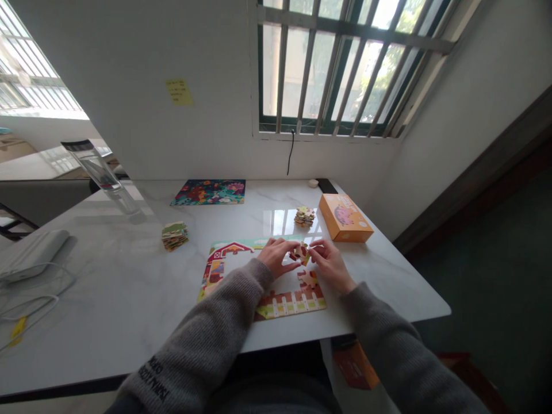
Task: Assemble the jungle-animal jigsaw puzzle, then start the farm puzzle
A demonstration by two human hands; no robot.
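Between my two hands is a small jigsaw puzzle piece with brown and cream colours. My left hand pinches it from the left. The fingers of my right hand close on its right side. Both hands are over the upper right of a partly assembled jigsaw puzzle, a frame of joined pieces with a red barn at the left and a white fence along the near edge. A joined cluster of pieces lies on its right side, below my fingers. My left forearm hides part of the puzzle.
A stack of puzzle pieces stands behind my hands, another stack to the left. An orange box is at the right. Farther back lies a dark, colourful picture sheet. A clear bottle, white device and cable are at left.
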